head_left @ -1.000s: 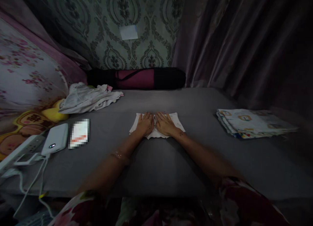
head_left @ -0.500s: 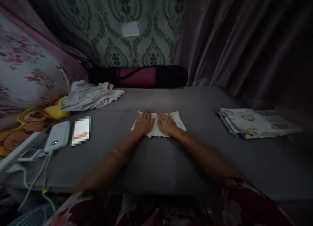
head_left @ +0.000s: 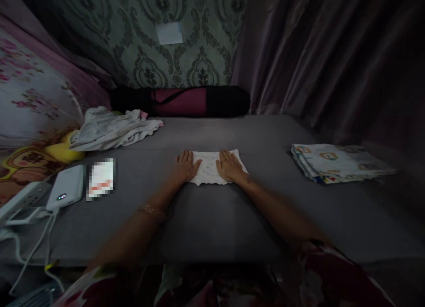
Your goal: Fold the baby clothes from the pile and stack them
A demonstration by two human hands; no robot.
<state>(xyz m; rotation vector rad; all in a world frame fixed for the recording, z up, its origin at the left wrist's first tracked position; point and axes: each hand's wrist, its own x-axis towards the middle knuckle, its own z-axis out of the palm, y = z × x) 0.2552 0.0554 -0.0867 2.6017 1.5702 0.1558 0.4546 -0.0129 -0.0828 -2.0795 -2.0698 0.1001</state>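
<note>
A small white cloth [head_left: 208,167] lies spread on the grey surface [head_left: 206,218] in front of me. My left hand [head_left: 187,166] rests palm down at its left edge, thumb held away from the fingers. On the right part of the cloth my right hand [head_left: 230,166] lies flat, palm down. Between the two hands the middle of the cloth shows, with faint marks on it. Neither hand grips anything.
Folded patterned cloths [head_left: 338,161] lie at the right. On the left are a crumpled pale cloth [head_left: 113,129], a white power bank [head_left: 67,186], a power strip [head_left: 25,201] with cables and a blurred-out item [head_left: 101,179]. A black and maroon roll [head_left: 181,101] lies along the back.
My hands have moved apart, the left one outward to the cloth's left edge, so more of the middle shows. The whole view has shifted slightly.
</note>
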